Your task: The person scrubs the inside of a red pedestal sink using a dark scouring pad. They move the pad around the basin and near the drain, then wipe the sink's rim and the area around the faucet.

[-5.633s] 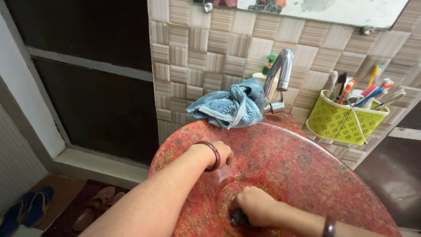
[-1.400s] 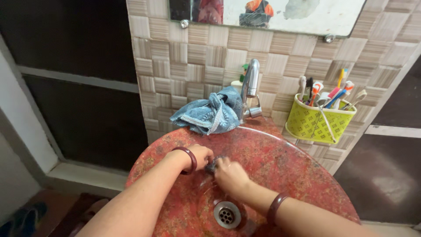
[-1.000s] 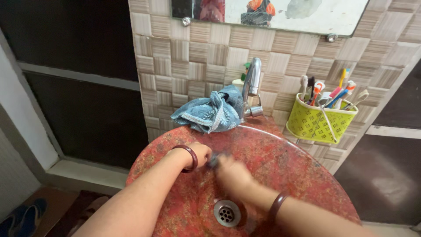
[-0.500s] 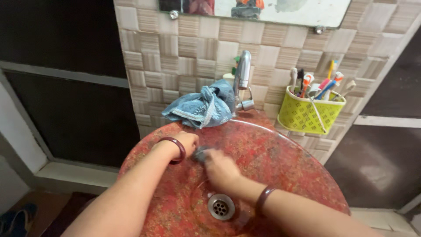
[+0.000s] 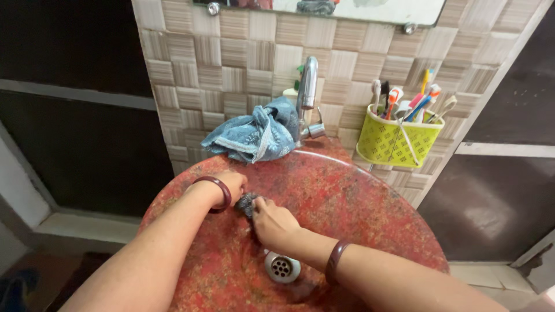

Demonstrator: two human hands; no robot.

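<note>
Two bare hands meet inside a round, red-speckled basin (image 5: 370, 196), seen from above in the head view. Right hand (image 5: 276, 224): fingers curled down onto a small dark grey scouring pad (image 5: 246, 202), pressing it against the inner wall of the basin, up and to the left of the drain (image 5: 282, 267). The grip looks closed on the pad, though the fingertips themselves are partly hidden by the knuckles. Left hand (image 5: 231, 184): rests on the basin wall just beside the pad, touching or nearly touching it; fingers bent and close together, and I cannot tell whether they hold any part of the pad. Each wrist carries a dark red bangle, left (image 5: 215, 190) and right (image 5: 336, 261).

Pad location: on the left inner slope of the basin, between the two hands, well clear of the rim and apart from the drain.

Surroundings: chrome tap (image 5: 307, 92) stands upright at the back edge of the basin, against a wall of beige and brown tiles (image 5: 243, 58). Crumpled blue cloth (image 5: 254, 136) lies on the rim just left of the tap, touching its base. Yellow-green perforated caddy (image 5: 396, 141) sits to the right of the tap, against the wall, with toothbrushes (image 5: 404, 101) standing in it, tilted at various angles. Lower edge of a mirror (image 5: 347, 10) shows along the top of the view.
</note>
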